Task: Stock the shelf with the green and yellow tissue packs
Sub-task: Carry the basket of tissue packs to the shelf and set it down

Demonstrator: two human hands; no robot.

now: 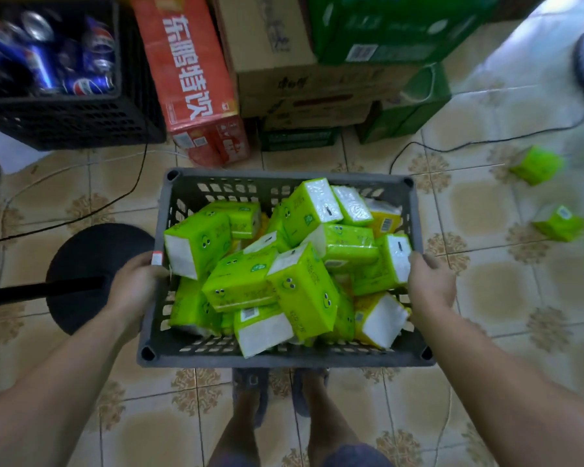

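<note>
Left hand (135,281) gripping crate (284,358) at left rim, fingers curling over edge; right hand (430,284) clamping right rim likewise; packs (304,291) lying heaped inside crate; stray packs (536,165) lying on floor, far right; shelf not showing; stocking judged not yet begun.

The crate (285,358) is grey. The tissue packs (304,291) are bright green with small printed faces and white ends; a few yellow packs (380,318) lie among them. The floor (486,298) has beige tiles with brown flower ornaments. The carton (189,72) is orange-red with white characters.
</note>
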